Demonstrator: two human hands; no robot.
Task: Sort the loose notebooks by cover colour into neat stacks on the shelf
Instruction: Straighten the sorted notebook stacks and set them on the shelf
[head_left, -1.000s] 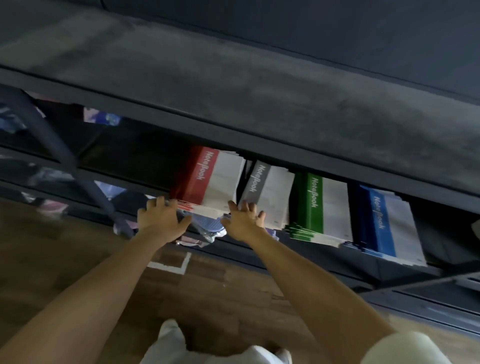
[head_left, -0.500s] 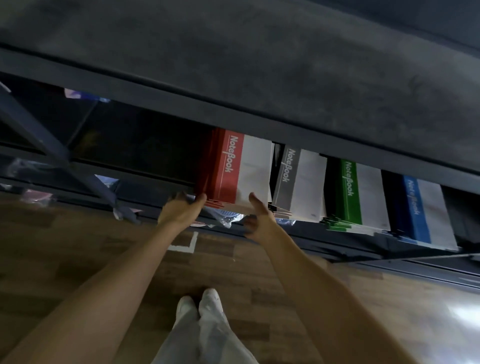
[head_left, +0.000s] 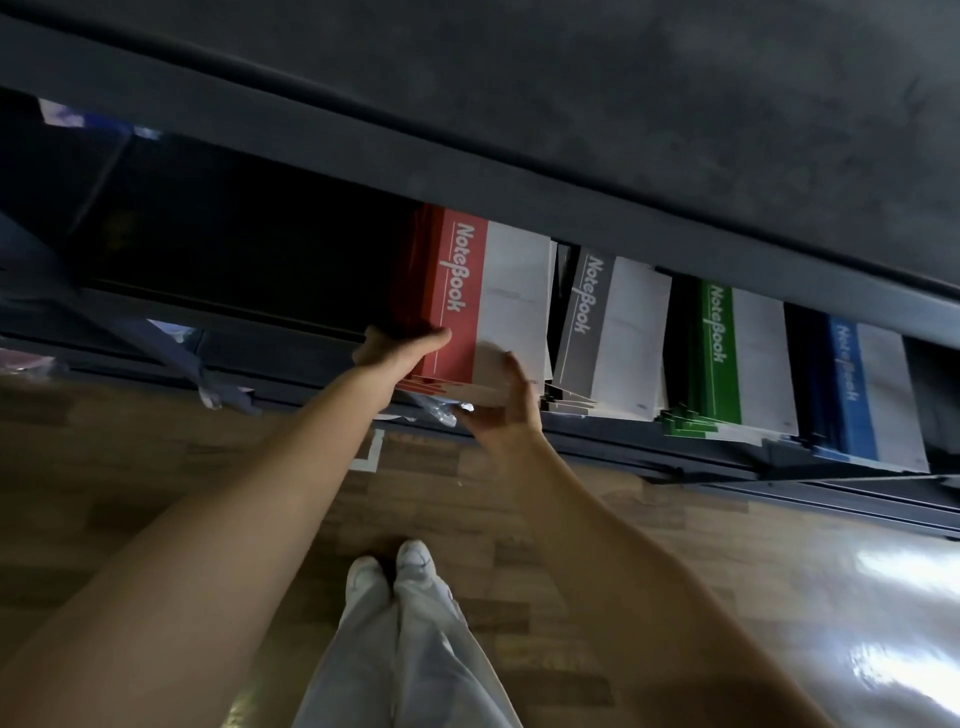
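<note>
Red stack (head_left: 467, 291) gripped by left hand (head_left: 400, 348), right hand (head_left: 506, 405) flat against it — grey stack (head_left: 608, 332) just beside

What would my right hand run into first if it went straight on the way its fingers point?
The right hand points at the red notebook stack. The stack's near right corner comes first, and the hand seems to touch it now, though depth is unclear.

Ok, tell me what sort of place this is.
Likely a stationery shop or stockroom: a dark metal shelf rack holds matching stacks of red notebooks, grey notebooks, green notebooks and blue notebooks, above a wood-pattern floor with a tape mark.
</note>
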